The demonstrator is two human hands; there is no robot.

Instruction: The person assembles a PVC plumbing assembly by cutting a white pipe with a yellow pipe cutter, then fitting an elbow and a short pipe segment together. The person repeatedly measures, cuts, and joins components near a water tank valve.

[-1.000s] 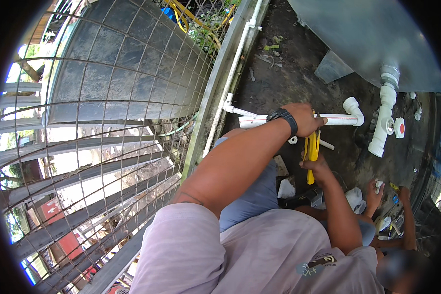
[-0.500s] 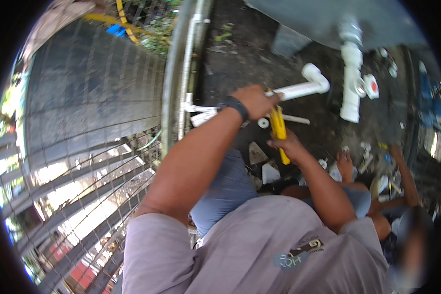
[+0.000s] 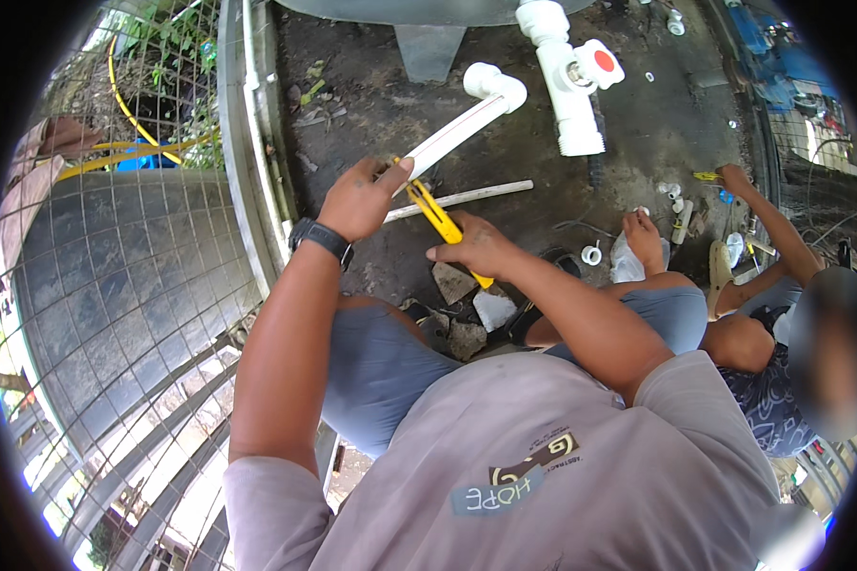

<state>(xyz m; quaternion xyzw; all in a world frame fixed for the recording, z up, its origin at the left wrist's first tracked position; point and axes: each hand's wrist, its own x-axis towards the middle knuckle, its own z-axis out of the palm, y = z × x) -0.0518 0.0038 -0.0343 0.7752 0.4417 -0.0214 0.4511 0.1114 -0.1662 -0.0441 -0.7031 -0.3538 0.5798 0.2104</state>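
Note:
My left hand [image 3: 360, 200], with a dark watch on its wrist, is closed around the lower end of a white plastic pipe [image 3: 455, 131]. The pipe slants up to the right and ends in a white elbow fitting [image 3: 498, 87]. In my right hand [image 3: 482, 249] is a yellow utility knife [image 3: 436, 213]. Its front end touches or nearly touches the pipe beside my left fingers; the blade is too small to make out. Behind the knife, a thinner white pipe [image 3: 490, 194] lies on the dark ground.
A white valve assembly [image 3: 573, 90] with a red-centred knob hangs beneath a grey tank [image 3: 381, 9]. Wire mesh fencing [image 3: 133, 285] lines the left. Broken stones [image 3: 453, 283] lie near my knees. At right a co-worker crouches, one hand [image 3: 644, 238] low among loose white fittings [image 3: 681, 217].
My view has swung, so the pipe, valve and hands sit farther left in it. Both hands keep their holds, and the knife stays at the pipe's lower end.

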